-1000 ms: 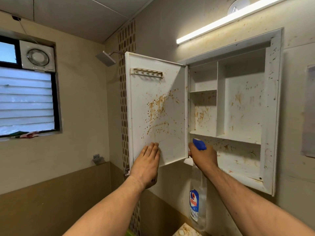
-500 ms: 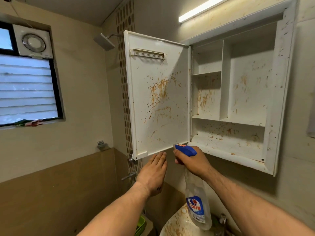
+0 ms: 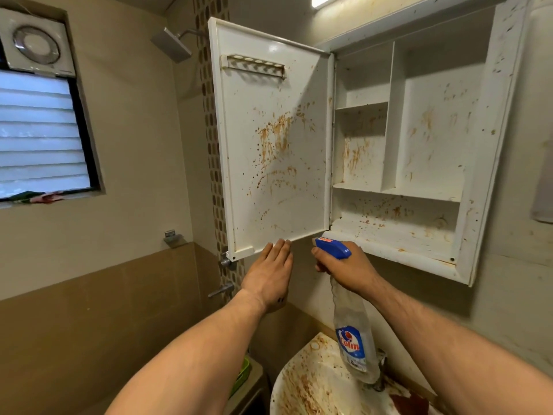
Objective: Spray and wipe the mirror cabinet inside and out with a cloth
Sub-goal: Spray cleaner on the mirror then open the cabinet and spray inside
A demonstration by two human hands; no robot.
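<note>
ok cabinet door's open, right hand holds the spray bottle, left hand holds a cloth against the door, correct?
Not quite. The head view shows the left hand empty, straight fingers at the bottom of the door. Door open, spray bottle in the right hand: correct.

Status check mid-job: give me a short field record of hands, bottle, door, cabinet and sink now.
left hand: flat, straight fingers at bottom edge of white open cabinet door
right hand: grips clear spray bottle with blue trigger head
door inside: brown splatter
white recessed cabinet: shelves brown-spotted, nothing stored
white basin: below, brown-stained
cloth: in neither hand
</note>
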